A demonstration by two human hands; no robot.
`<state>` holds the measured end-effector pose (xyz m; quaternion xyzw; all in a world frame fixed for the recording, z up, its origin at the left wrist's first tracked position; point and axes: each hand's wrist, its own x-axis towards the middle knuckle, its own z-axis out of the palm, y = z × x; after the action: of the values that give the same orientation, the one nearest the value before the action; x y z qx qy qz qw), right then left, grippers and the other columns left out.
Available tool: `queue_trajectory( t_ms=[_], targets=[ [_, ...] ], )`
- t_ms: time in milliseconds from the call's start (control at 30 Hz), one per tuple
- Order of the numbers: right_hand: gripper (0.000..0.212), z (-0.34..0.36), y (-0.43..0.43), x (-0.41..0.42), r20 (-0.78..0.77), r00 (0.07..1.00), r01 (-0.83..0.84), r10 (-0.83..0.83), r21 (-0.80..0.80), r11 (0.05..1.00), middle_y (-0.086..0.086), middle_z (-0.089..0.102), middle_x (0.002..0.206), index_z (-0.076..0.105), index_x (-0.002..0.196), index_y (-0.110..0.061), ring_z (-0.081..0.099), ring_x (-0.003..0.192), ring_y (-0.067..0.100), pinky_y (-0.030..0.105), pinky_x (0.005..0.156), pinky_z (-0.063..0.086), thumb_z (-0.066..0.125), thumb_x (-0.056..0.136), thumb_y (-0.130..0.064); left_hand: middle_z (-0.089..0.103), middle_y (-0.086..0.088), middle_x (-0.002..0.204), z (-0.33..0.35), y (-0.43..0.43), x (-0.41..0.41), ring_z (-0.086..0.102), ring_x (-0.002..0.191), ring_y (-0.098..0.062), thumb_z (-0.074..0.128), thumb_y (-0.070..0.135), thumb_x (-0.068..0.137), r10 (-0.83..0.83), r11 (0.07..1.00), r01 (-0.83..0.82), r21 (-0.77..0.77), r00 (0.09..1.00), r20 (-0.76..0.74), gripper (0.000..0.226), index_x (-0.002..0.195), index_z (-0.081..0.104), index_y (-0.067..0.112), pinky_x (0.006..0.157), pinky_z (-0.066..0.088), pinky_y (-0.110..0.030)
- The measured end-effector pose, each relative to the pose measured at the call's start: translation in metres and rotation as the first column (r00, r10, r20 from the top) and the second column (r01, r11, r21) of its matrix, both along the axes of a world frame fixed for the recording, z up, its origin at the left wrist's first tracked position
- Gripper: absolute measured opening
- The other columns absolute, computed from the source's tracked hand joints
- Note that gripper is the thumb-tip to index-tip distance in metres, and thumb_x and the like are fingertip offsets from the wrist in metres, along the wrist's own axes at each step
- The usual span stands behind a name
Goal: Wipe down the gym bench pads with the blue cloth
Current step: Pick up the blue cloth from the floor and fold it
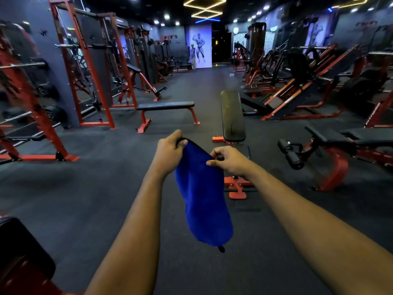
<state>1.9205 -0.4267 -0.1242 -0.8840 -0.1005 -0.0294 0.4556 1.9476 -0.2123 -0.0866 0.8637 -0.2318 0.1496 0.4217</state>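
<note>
**Blue cloth held up in both hands, clear of the bench pads**

Blue cloth [202,194] hangs in the air between the person's two forearms, held by its black-trimmed top edge and drooping to a rounded lower end. The left hand [170,152] grips the higher end of that edge, thumb and curled fingers closed on the trim. The right hand [229,160] pinches the lower end of the same edge between thumb and fingertips. The cloth touches nothing but the hands.

Just beyond the hands stands a bench [232,118] on a red frame, its long black back pad tilted up; its seat is mostly hidden behind the right hand. A flat bench [165,105] with a black pad and red legs sits further back to the left, near a red rack [85,60]. Another padded bench [348,135] stands by the right edge of the dark floor [85,188]. A black pad [21,248] fills the near left corner. Far down the aisle stands another person [193,57], too small to make out.
</note>
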Motion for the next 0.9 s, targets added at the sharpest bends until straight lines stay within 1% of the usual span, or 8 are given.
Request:
queue_trajectory(
  t_ms=[167, 300, 400, 467, 567, 667, 767, 900],
  targets=[
    [0.014, -0.034, -0.026, -0.011, -0.091, 0.975, 0.207, -0.201, 0.060, 0.976, 0.007, 0.070, 0.085, 0.067, 0.083, -0.012, 0.064, 0.082, 0.015, 0.024, 0.069, 0.050, 0.075, 0.087, -0.022, 0.054, -0.009, 0.078, 0.007, 0.024, 0.012, 0.047, 0.068, -0.015, 0.044, 0.004, 0.098, 0.341, 0.905, -0.295, -0.307, 0.934, 0.107, 0.014, 0.088, 0.052, 0.002, 0.060, 0.035, -0.024],
    [0.008, -0.049, -0.044, -0.017, -0.145, 0.938, 0.300, -0.316, -0.119, 0.946, 0.001, 0.070, 0.083, 0.070, 0.084, -0.016, 0.063, 0.079, 0.013, 0.012, 0.055, 0.045, 0.075, 0.087, -0.021, 0.054, -0.014, 0.081, 0.001, 0.034, 0.015, 0.048, 0.072, -0.023, 0.035, 0.000, 0.096, 0.503, 0.825, -0.435, -0.362, 0.856, 0.118, 0.018, 0.088, 0.051, 0.001, 0.066, 0.038, -0.038],
    [0.005, -0.060, -0.050, -0.014, -0.186, 0.875, 0.413, -0.447, -0.194, 0.890, 0.002, 0.072, 0.085, 0.075, 0.088, -0.018, 0.068, 0.078, 0.017, 0.030, 0.068, 0.059, 0.078, 0.084, -0.019, 0.055, -0.015, 0.085, -0.009, 0.039, 0.018, 0.049, 0.078, -0.028, 0.031, -0.003, 0.092, 0.576, 0.776, -0.491, -0.396, 0.807, 0.129, 0.022, 0.090, 0.052, 0.005, 0.064, 0.035, -0.037],
    [0.010, -0.060, -0.053, -0.012, -0.132, 0.815, 0.518, -0.564, -0.270, 0.812, -0.001, 0.075, 0.093, 0.074, 0.082, -0.031, 0.068, 0.079, 0.017, 0.035, 0.076, 0.059, 0.081, 0.081, -0.023, 0.054, -0.013, 0.088, -0.013, 0.041, 0.016, 0.050, 0.081, -0.025, 0.031, -0.001, 0.094, 0.498, 0.829, -0.417, -0.373, 0.853, 0.153, 0.023, 0.093, 0.052, 0.009, 0.067, 0.038, -0.035],
    [0.017, -0.044, -0.052, -0.013, -0.120, 0.772, 0.572, -0.624, -0.298, 0.764, -0.001, 0.072, 0.101, 0.075, 0.099, -0.031, 0.069, 0.086, 0.019, 0.026, 0.074, 0.054, 0.076, 0.084, -0.023, 0.054, -0.002, 0.088, -0.008, 0.045, 0.011, 0.049, 0.079, -0.004, 0.034, -0.001, 0.099, 0.152, 0.953, -0.105, -0.283, 0.977, 0.147, 0.026, 0.094, 0.055, 0.014, 0.072, 0.039, -0.019],
    [0.026, -0.024, -0.044, -0.007, -0.171, 0.848, 0.502, -0.502, -0.049, 0.864, 0.005, 0.072, 0.085, 0.074, 0.085, -0.021, 0.069, 0.072, 0.017, 0.020, 0.058, 0.053, 0.056, 0.086, -0.003, 0.059, 0.003, 0.093, 0.006, 0.045, 0.008, 0.054, 0.089, -0.007, 0.038, -0.002, 0.100, -0.124, 0.987, 0.127, -0.096, 0.992, 0.033, 0.031, 0.092, 0.059, 0.019, 0.083, 0.040, -0.021],
    [0.029, -0.005, -0.024, -0.003, -0.156, 0.917, 0.396, -0.367, 0.257, 0.881, 0.002, 0.070, 0.084, 0.073, 0.077, -0.017, 0.064, 0.077, 0.017, 0.030, 0.068, 0.054, 0.052, 0.091, -0.005, 0.064, 0.011, 0.093, 0.014, 0.027, -0.001, 0.057, 0.097, -0.006, 0.043, 0.003, 0.100, -0.259, 0.963, 0.263, 0.057, 0.964, -0.066, 0.030, 0.093, 0.066, 0.021, 0.090, 0.042, -0.027],
    [0.024, 0.007, 0.004, 0.001, 0.048, 0.996, 0.062, -0.078, 0.274, 0.960, 0.003, 0.066, 0.084, 0.061, 0.088, -0.022, 0.064, 0.076, 0.017, 0.029, 0.061, 0.053, 0.062, 0.088, 0.002, 0.069, 0.012, 0.094, 0.009, 0.001, -0.007, 0.062, 0.097, -0.004, 0.054, 0.003, 0.096, -0.317, 0.941, 0.323, 0.099, 0.946, -0.070, 0.026, 0.095, 0.071, 0.022, 0.092, 0.049, -0.029]
  ],
)
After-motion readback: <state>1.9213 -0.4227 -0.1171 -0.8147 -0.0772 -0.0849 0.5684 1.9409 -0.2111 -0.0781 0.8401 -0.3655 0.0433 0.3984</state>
